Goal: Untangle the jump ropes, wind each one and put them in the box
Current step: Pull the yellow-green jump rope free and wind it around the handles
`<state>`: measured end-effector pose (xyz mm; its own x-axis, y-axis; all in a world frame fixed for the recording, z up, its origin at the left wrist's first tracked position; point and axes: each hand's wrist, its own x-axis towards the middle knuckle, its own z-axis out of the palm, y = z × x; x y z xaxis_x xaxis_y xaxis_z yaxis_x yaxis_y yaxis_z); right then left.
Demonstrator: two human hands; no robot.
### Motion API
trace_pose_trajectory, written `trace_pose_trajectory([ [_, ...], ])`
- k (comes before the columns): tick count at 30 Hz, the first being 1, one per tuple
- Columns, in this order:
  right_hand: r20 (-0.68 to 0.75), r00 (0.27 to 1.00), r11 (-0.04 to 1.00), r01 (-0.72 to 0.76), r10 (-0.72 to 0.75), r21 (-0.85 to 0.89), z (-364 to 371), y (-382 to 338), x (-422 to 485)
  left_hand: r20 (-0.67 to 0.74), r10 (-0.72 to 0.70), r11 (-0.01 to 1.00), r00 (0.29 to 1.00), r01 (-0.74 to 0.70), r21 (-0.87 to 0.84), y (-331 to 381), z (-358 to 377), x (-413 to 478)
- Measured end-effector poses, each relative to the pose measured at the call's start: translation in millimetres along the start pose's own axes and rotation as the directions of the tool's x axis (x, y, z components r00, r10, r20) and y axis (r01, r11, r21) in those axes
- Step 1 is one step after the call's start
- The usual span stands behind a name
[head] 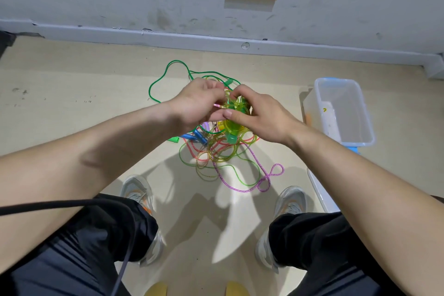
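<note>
The left hand (199, 101) and the right hand (260, 115) are meeting above the floor, fingers curled on both. Between them they are gripping a bunch of translucent yellow-green rope (236, 103). The right thumb is lying across the top of a yellow-green handle (231, 126) that is hanging just below the hands. The left fingertips are pinching strands at the bunch's far side. Whether the bunch is a started coil or a knot being picked apart is too hidden by the fingers to tell.

Below the hands, the rest of the tangle (216, 154) is lying on the floor (72, 103), with red, yellow and green strands crossing each other. A pair of blue handles (195, 137) is sitting at its left edge. A dark green rope (153, 84) is looping out toward the wall, and a purple braided rope (265, 180) is trailing toward the person's right shoe.

The clear box (367, 127) with its blue rim is standing well apart to the right, and no wound rope is showing inside it.

Judging from this, the task is looking barely begun. One rope is being worked free, none is stored, and every rope is waiting to be separated, wound and boxed.
</note>
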<state>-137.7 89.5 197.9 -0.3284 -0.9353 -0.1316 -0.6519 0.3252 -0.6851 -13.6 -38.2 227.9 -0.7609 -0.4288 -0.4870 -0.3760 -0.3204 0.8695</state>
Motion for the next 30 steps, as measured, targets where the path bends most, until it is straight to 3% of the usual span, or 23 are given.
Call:
trace_pose_trajectory([
  [6, -0.031, 0.999, 0.998, -0.009, 0.011, 0.06, 1.5, 1.1, 3.2, -0.059, -0.035, 0.994, 0.998, 0.029, -0.104, 11.6, -0.5, 1.2],
  [8, -0.011, 0.999, 0.993, -0.049, 0.051, 0.107, 3.7, 2.9, 5.2, -0.085, -0.059, 0.998, 0.995, 0.06, 0.008, 8.9, -0.4, 3.4],
  [9, -0.003, 0.998, 0.991, -0.066, 0.066, 0.116, 5.9, 3.4, 5.9, -0.101, -0.02, 0.978, 0.995, 0.041, 0.203, 5.8, -3.1, 6.1],
  [10, -0.002, 0.997, 0.989, -0.075, 0.076, 0.129, 8.0, 3.2, 6.4, -0.091, 0.062, 0.88, 0.994, -0.011, 0.475, 3.4, -7.2, 8.3],
  [12, -0.014, 0.996, 0.985, -0.081, 0.084, 0.153, 10.3, 2.5, 6.8, 0.023, 0.218, 0.479, 0.976, -0.128, 0.868, 1.1, -15.2, 9.6],
  [13, -0.009, 0.997, 0.983, -0.078, 0.081, 0.166, 9.7, 0.9, 6.5, 0.076, 0.26, 0.31, 0.963, -0.158, 0.937, 0.1, -18.0, 9.5],
  [14, 0.011, 0.996, 0.981, -0.084, 0.084, 0.177, 10.3, 0.8, 6.4, 0.11, 0.273, 0.207, 0.956, -0.17, 0.963, -1.1, -20.1, 8.5],
  [19, 0.129, 0.976, 0.966, -0.196, 0.175, 0.171, 19.8, 4.4, 3.6, 0.197, 0.407, -0.088, 0.892, -0.176, 0.98, -4.3, -28.8, 7.4],
  [21, 0.14, 0.97, 0.939, -0.229, 0.198, 0.258, 20.4, 5.8, 3.2, 0.205, 0.421, -0.034, 0.883, -0.211, 0.977, -2.7, -34.6, 10.8],
  [22, 0.139, 0.969, 0.923, -0.236, 0.202, 0.304, 19.0, 6.3, 3.0, 0.185, 0.405, 0.066, 0.896, -0.231, 0.971, -3.0, -35.1, 12.8],
  [24, 0.128, 0.97, 0.884, -0.241, 0.206, 0.401, 15.9, 9.0, 0.9, 0.106, 0.267, 0.445, 0.958, -0.22, 0.868, -3.9, -29.8, 17.0],
  [26, 0.12, 0.973, 0.836, -0.231, 0.197, 0.498, 15.6, 8.9, -3.2, 0.037, 0.038, 0.848, 0.999, -0.052, 0.527, -6.2, -18.9, 16.7],
  [28, 0.139, 0.969, 0.751, -0.246, 0.203, 0.613, 19.1, 7.3, -6.2, 0.035, -0.141, 0.974, 0.989, 0.132, 0.185, -2.7, -13.1, 13.9],
  [30, 0.184, 0.959, 0.625, -0.281, 0.217, 0.728, 22.6, 4.4, -9.1, 0.123, -0.218, 0.976, 0.968, 0.22, 0.004, 2.0, -12.6, 11.4],
])
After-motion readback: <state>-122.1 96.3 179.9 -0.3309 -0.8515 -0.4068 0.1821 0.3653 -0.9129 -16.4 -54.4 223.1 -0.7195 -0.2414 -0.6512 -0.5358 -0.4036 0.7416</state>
